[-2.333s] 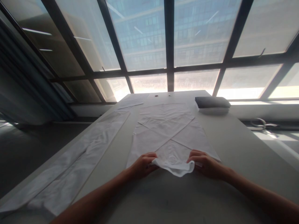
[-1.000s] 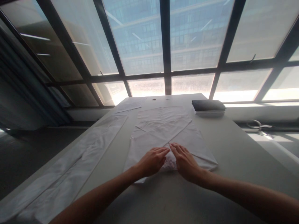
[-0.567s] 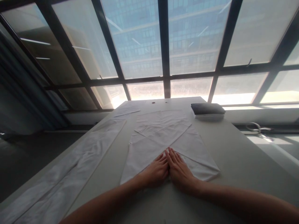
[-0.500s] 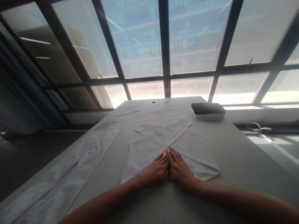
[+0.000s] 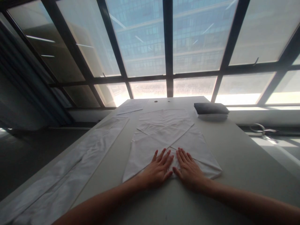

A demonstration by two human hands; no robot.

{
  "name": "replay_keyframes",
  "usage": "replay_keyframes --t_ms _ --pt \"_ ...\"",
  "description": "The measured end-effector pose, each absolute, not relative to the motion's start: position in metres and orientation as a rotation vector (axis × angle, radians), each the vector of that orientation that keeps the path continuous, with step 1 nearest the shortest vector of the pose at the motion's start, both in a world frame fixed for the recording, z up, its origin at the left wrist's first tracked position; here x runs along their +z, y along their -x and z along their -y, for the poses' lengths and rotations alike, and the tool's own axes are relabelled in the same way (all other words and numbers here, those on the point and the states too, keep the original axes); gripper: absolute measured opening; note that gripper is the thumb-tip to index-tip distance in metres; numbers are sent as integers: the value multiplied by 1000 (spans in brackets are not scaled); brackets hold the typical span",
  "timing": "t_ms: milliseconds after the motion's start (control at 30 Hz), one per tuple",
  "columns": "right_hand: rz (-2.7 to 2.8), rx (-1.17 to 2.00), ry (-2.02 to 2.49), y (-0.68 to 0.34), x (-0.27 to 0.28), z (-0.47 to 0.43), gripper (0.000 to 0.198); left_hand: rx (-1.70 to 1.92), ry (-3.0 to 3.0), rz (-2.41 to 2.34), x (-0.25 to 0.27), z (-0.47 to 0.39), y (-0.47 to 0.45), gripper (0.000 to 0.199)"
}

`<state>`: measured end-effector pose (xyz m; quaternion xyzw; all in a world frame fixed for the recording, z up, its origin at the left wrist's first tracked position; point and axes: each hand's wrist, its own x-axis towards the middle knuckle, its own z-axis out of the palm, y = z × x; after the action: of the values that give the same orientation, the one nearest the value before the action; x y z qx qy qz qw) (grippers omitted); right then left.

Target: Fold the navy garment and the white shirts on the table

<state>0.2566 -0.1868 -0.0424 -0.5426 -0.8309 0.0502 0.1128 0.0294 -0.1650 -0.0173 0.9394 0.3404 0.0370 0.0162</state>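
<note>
A white garment, which looks like a shirt [image 5: 161, 136], lies spread on the table with parts of it folded crosswise over its middle. My left hand [image 5: 159, 168] rests flat on its near part, fingers spread. Beside it, a small gap away, my right hand [image 5: 188, 168] also lies flat on the cloth with its fingers stretched out. Both hands cover some of the near edge. The fabric's right near corner shows past my right hand.
On the left of the white table [image 5: 236, 156] lies a long white cloth [image 5: 77, 165]. Another white piece [image 5: 128, 108] sits at the far left. A folded stack with a dark top [image 5: 211, 108] stands far right. Beyond are large windows and a grey curtain [image 5: 25, 75].
My hands were together at the middle of the cloth; they have moved apart, left and right, and the fingers have spread flat. The view has shifted slightly.
</note>
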Motion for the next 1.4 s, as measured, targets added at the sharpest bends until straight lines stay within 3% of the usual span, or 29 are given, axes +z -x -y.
replay_keyframes --t_ms 400,800,1000,1133,1400 --pt "2420 147 1602 -266 -46 190 79 -16 -2841 -983 -13 181 12 77" --pt "2474 164 1587 -275 -45 187 65 -14 -2835 -1105 -17 200 39 84" --pt "2133 475 1568 -316 -53 168 59 227 -2641 -1253 1 191 42 60" --pt "1893 415 1487 -318 -42 169 58 502 -2553 -1305 9 180 39 52" --pt "2607 266 1092 -277 -20 212 68 102 -2808 -834 -9 175 41 59"
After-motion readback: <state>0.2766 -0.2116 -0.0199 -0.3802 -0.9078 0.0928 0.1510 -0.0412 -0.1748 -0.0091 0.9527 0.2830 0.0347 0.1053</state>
